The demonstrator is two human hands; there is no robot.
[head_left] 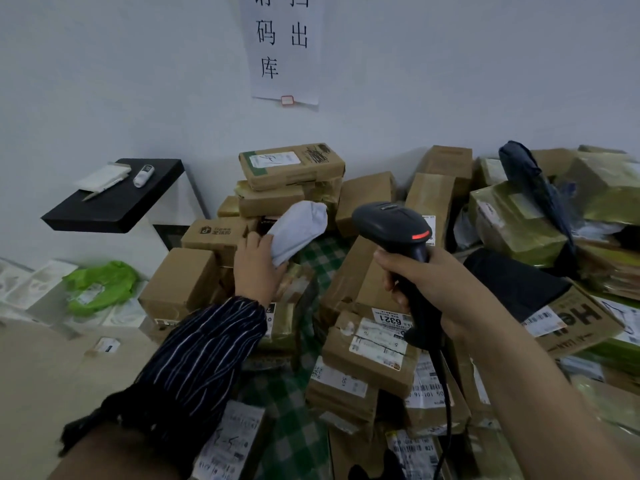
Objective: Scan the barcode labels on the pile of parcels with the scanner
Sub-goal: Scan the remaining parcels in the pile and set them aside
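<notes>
Green bag: lies crumpled at the far left, white label up, just beside a plain cardboard box.
Black shelf: juts from the wall at the left and carries a flat white packet, a pen and a small white device.
Far stack of boxes: brown cartons, taped shut, are piled against the wall; the top one shows a white label.
Left hand: striped sleeve, reaching into the pile; fingers and thumb are curled round the near end of a soft parcel.
Soft parcel: a pale grey bag, raised and tilted up to the right, above a green checked cloth.
Paper sign: hangs on the wall, printed with large dark characters.
Scanner: black, upright, with a red light glowing on its head; it is right of the soft parcel and apart from it, cable hanging down from the handle.
Right hand: wrapped tight round the scanner's handle, with the forefinger at the front.
Labelled boxes: stacked near, below the scanner, barcode labels up; one reads 6321.
Black parcel: lies right of the hand on a printed carton.
Right heap: more taped cartons, a dark blue bag across them.
</notes>
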